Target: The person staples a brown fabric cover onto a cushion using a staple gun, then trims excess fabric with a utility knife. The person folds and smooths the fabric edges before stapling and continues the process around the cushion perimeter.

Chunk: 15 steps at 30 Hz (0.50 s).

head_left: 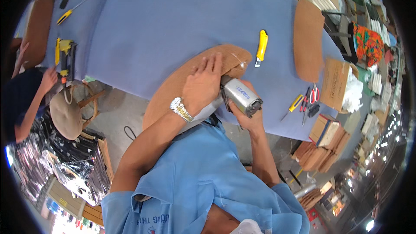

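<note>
A curved, brown fabric-covered panel point(173, 84) lies at the near edge of the blue-topped table, partly over my lap. My left hand point(202, 80) rests flat on its upper face with fingers stretched out, and a metal watch is on that wrist. In my right hand point(248, 112) is a silver-grey staple gun point(239, 94), its nose against the panel's right end, where the fabric is folded. The fingers are wrapped around its grip, mostly hidden beneath the body. Just right of the panel, a yellow utility knife point(261, 47) lies with its blade toward me.
Another brown panel point(308, 39) lies at the table's right, near a yellow screwdriver point(296, 104), red-handled pliers point(314, 95) and a cardboard box point(334, 84). At left, a co-worker's hand point(49, 78) is near a yellow-and-black staple gun point(65, 56); a round stool point(66, 115) stands below.
</note>
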Available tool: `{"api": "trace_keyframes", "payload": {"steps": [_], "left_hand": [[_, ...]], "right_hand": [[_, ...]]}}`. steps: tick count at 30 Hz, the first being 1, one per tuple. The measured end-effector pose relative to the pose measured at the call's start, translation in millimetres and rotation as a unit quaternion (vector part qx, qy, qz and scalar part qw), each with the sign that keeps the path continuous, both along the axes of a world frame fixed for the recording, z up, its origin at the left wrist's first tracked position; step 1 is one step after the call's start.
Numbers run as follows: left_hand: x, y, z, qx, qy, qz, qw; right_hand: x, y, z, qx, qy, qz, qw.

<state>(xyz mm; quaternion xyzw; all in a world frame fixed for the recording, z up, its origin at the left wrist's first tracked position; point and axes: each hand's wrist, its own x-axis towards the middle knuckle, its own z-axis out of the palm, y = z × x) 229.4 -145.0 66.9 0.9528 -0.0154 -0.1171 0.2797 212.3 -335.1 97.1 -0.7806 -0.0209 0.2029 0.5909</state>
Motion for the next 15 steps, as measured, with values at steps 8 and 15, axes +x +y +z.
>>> {"api": "trace_keyframes", "payload": {"steps": [8,15], "left_hand": [[24.5,63.1,-33.1,-0.384,0.189,-0.099,0.898],[-9.9,44.0,-30.3,-0.222,0.147,-0.075,0.961]], "right_hand": [[-9.5,1.4,4.0,-0.006,0.068,-0.052,0.996],[-17.8,-8.7,-9.1,-0.019,0.028,-0.048,0.998]]}}
